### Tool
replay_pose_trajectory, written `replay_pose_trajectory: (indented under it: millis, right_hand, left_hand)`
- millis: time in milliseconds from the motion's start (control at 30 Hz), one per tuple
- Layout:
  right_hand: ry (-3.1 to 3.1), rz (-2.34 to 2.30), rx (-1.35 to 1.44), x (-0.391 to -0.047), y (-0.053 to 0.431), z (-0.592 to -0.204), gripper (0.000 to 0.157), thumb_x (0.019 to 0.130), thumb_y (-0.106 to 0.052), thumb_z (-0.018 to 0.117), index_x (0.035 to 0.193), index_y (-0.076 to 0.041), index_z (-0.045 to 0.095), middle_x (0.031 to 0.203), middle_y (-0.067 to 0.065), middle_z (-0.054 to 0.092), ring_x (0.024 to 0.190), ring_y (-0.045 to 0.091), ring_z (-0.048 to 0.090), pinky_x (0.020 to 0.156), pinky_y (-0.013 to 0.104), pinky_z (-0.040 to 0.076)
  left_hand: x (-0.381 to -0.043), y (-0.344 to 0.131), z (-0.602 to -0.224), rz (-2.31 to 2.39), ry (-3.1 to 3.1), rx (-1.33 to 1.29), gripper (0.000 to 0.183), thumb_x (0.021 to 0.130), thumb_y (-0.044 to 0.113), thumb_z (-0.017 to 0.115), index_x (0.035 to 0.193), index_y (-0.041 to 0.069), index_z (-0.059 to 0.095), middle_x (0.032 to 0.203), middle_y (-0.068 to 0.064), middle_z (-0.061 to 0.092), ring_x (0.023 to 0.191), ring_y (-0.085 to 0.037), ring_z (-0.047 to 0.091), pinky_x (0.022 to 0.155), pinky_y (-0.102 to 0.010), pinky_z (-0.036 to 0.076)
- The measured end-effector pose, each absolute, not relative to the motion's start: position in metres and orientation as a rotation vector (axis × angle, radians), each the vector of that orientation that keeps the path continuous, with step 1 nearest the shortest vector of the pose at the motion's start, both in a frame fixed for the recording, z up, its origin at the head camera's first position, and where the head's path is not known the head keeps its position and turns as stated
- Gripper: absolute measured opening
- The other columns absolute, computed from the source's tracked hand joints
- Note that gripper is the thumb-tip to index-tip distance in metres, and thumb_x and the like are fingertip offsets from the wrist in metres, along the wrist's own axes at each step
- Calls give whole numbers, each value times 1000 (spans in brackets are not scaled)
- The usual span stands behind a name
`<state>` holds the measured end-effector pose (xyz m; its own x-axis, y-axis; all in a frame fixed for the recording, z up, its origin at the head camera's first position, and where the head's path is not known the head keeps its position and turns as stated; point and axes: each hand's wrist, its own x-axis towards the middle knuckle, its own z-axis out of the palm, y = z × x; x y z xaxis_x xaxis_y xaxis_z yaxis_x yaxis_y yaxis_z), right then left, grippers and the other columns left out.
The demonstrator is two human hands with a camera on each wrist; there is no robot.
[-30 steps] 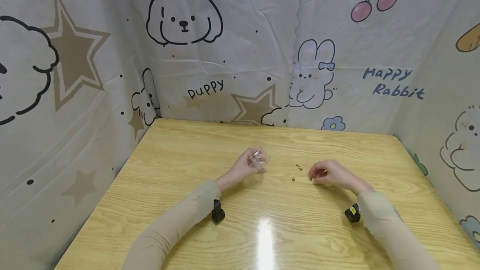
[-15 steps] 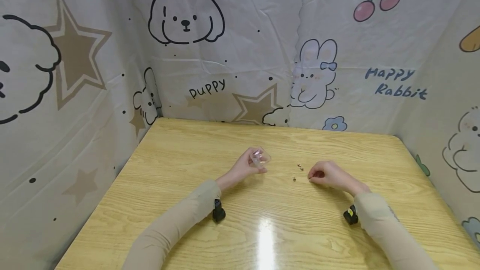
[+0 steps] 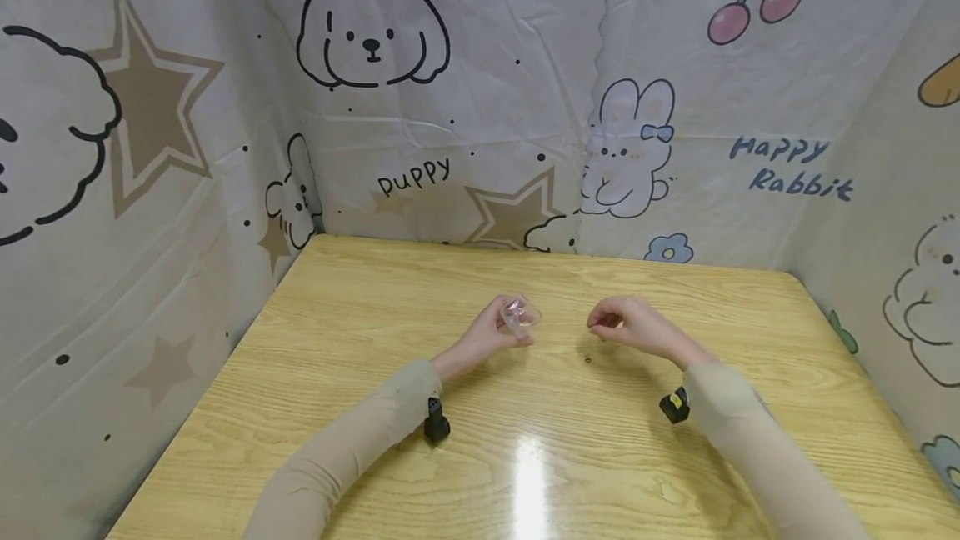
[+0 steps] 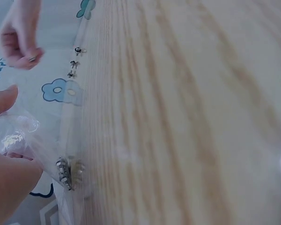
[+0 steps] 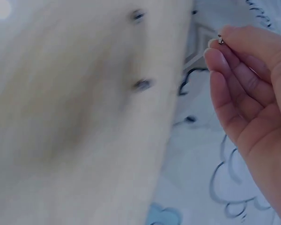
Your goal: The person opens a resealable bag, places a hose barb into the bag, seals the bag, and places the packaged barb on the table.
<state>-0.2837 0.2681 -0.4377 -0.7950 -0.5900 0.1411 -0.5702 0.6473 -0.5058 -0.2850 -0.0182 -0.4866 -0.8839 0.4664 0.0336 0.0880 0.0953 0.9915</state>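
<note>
My left hand [image 3: 501, 329] holds a clear plastic container [image 3: 519, 317], a small cup or bag; I cannot tell which. Inside it, several small metal pieces like screws [image 4: 63, 173] lie together in the left wrist view. To its right, my right hand [image 3: 633, 327] is raised a little above the table. Between its thumb and index fingertip it pinches one small metal screw-like piece [image 5: 220, 40]. Loose on the wood below are more such pieces: one screw-like piece [image 3: 588, 360] in front of the right hand, and blurred screw-like pieces [image 5: 142, 85] in the right wrist view.
A light wooden table [image 3: 360, 298] spans the space under both hands. Behind and beside it hangs a white printed curtain [image 3: 480, 107]. Black wrist cameras sit on the left sleeve [image 3: 352, 427] and the right sleeve [image 3: 757, 440]. A light reflection shines near the front.
My right hand has picked up a small screw-like piece from the table and moved left and farther back, over the other loose ones. The left hand and the clear container have stayed in place.
</note>
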Motion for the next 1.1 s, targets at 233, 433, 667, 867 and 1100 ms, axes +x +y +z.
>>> replay_pose_trajectory:
  millis: [233,433,667,867,1100]
  right_hand:
    - [2830,-881,-1181,-293,229,-411,6,90,-9,71,95,-7,72,88,0,73,78,5,65,74,24,59]
    - [2790,-876,-1295,-297,200,-401,7,90,-8,71,97,-8,73,90,1,74,81,10,69,74,23,60]
    - [2711,-898,-1384,-299,179,-401,7,91,-9,71,97,-8,74,94,2,75,84,12,70,76,21,59]
    - [2713,-923,-1400,-299,178,-401,7,90,-7,71,97,-6,74,95,3,75,85,13,70,77,22,59]
    - [2815,-921,-1292,-298,199,-402,8,89,-6,71,97,-4,72,90,5,73,81,14,68,75,26,60]
  left_hand:
    - [-284,-18,-485,1860,2098,538,59,88,2,72,139,3,43,137,-22,58,132,-35,53,111,-43,46]
    - [-283,-19,-485,1899,2030,577,56,89,-2,69,138,-1,40,137,-27,56,132,-38,52,105,-39,52]
    - [-282,-19,-486,1893,2026,559,56,89,0,68,137,5,40,141,-22,54,134,-35,52,112,-43,46]
    - [-281,-18,-485,1890,2008,563,55,90,-2,65,139,5,40,142,-22,53,134,-34,51,110,-43,47]
    - [-283,-16,-486,1882,2053,568,58,89,-2,68,139,1,40,139,-25,54,136,-38,49,114,-47,43]
